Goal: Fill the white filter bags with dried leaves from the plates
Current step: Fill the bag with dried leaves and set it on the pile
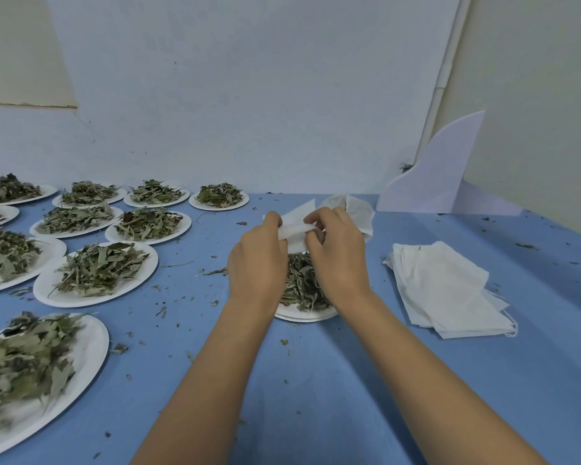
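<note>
Two hands meet on one white filter bag [297, 226], held in the air just above the far side of a paper plate [302, 317] heaped with dried leaves [301, 280].

On the left hand [259, 256] the fingers [271, 219] are curled and pinch the bag's left end. The right hand [339, 256] mirrors it, its fingers [317, 217] curled and pinching the right end. The bag's long axis runs roughly left to right between the two grips, with one flap standing up toward the wall. Whether the mouth is parted cannot be told from here.

Key relation: the leaves lie directly below the bag and slightly nearer the person, between the two wrists. Neither hand is clearly closer to the pile. Judgement: one hand must let go to scoop while the other keeps the mouth upward.

A stack of spare bags [443, 290] lies to the right on the blue surface [316, 380], well apart. More leaf plates [96, 273] sit to the left.
</note>
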`<control>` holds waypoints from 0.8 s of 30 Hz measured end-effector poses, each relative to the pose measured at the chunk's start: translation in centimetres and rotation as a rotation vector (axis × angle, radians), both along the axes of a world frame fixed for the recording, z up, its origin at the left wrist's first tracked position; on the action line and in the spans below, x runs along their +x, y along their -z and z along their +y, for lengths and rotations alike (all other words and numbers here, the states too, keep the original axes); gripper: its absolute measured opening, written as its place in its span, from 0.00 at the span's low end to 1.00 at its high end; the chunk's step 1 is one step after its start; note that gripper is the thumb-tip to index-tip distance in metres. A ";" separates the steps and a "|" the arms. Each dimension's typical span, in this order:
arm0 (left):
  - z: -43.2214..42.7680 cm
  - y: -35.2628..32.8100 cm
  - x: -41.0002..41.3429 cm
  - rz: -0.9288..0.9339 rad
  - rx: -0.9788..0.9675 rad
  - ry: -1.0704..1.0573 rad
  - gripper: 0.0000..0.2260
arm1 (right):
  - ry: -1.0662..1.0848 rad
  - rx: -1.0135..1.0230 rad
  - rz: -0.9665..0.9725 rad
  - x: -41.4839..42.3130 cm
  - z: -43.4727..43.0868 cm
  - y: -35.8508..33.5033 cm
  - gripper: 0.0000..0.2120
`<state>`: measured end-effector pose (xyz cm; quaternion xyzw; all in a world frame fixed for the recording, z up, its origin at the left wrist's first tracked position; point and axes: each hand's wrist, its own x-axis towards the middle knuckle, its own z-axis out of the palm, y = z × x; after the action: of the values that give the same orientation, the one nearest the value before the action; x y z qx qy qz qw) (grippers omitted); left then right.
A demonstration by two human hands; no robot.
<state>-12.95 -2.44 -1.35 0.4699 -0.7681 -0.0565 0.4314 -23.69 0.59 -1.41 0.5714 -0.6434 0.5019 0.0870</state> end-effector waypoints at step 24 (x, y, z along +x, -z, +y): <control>-2.3 1.6 1.9 0.539 0.105 -0.137 0.06 | -0.213 0.713 0.260 -1.1 -0.5 3.4 0.34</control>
<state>-11.01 -4.69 -2.98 0.5104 -0.5880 -0.1898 0.5981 -24.83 0.04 -4.83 0.6882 -0.6980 0.1769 -0.0888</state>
